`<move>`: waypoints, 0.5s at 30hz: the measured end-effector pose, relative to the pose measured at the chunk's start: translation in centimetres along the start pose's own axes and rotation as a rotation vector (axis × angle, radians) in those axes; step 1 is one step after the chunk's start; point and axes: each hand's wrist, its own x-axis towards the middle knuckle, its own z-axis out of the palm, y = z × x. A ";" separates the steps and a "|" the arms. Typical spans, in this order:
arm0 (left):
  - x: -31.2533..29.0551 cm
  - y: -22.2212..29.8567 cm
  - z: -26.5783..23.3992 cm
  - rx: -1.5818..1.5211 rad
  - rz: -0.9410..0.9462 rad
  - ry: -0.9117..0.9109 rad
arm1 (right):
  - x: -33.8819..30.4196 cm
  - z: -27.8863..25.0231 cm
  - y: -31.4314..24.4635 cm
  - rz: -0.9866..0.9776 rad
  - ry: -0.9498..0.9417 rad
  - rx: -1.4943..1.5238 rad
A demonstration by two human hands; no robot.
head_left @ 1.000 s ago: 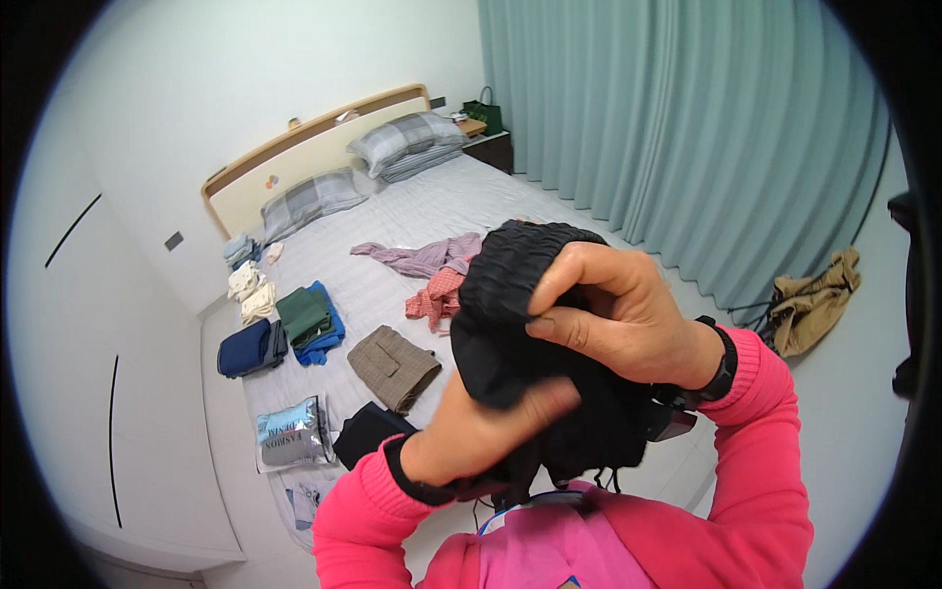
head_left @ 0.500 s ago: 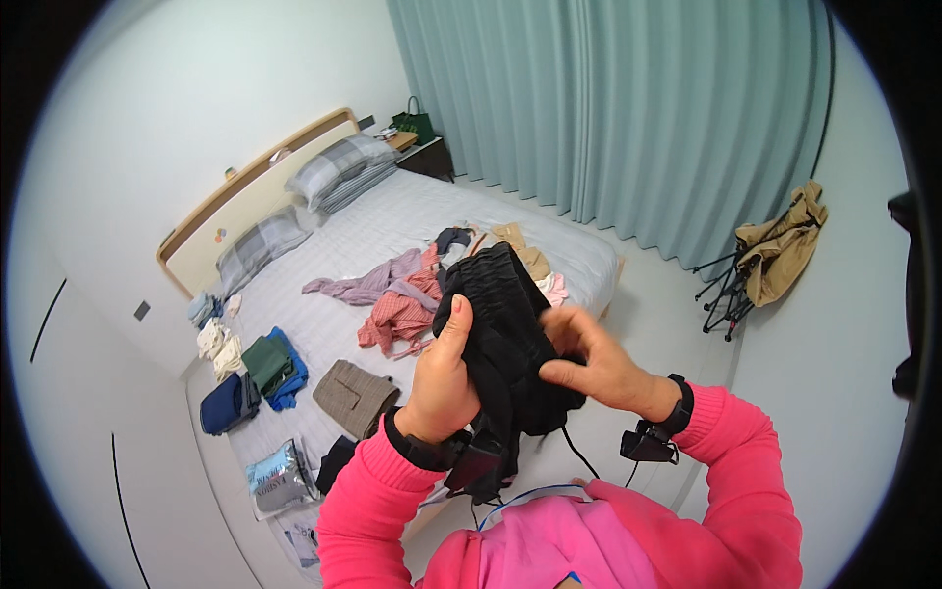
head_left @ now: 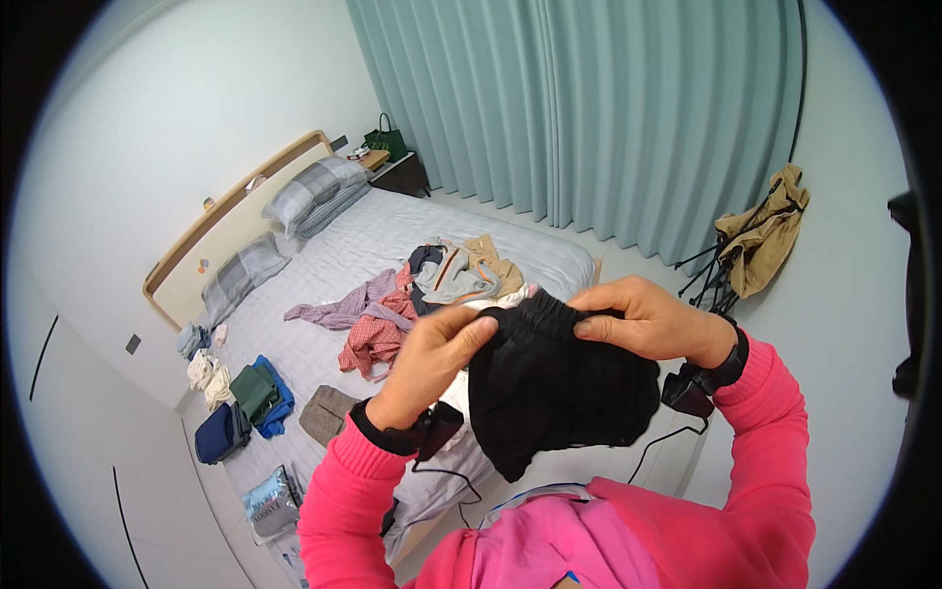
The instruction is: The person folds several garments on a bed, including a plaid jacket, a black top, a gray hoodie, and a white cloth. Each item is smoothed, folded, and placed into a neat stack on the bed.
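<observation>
On the bed, clothes lie part folded, part loose; looks partway along, exact share can't be told. Biggest lot left: loose heap mid-mattress, with purple garment, red checked garment, grey piece and tan piece, all crumpled and overlapping. Next, black garment: held up off the bed, in front of its near edge, gathered waistband at top, cloth hanging below, not folded flat; type unclear, shorts maybe. Done side, mostly along the bed's left edge: navy stack, green folded garment beside blue folded garment, cream bundle, light blue pile near the pillows; brown checked garment lies folded nearer the middle. Hands: left hand pinches the waistband's left end, thumb on top; right hand pinches farther right, thumb against the cloth, band spanning between them. Small stuff: plastic package, light blue and grey, near the lower left edge. Writing: dark printed lettering on that package, tilted, wording not copied. No label or brand mark made out on the black garment or folded pieces.
</observation>
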 end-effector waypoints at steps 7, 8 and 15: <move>1.2 2.7 2.9 0.444 0.428 -0.233 | 1.1 1.2 -0.2 -0.070 -0.166 -0.084; 1.3 2.9 2.8 0.453 0.294 -0.287 | 0.8 1.4 0.2 -0.047 -0.148 -0.035; -0.1 2.3 0.6 0.723 0.438 -0.503 | -4.2 4.6 7.7 0.311 -0.581 0.282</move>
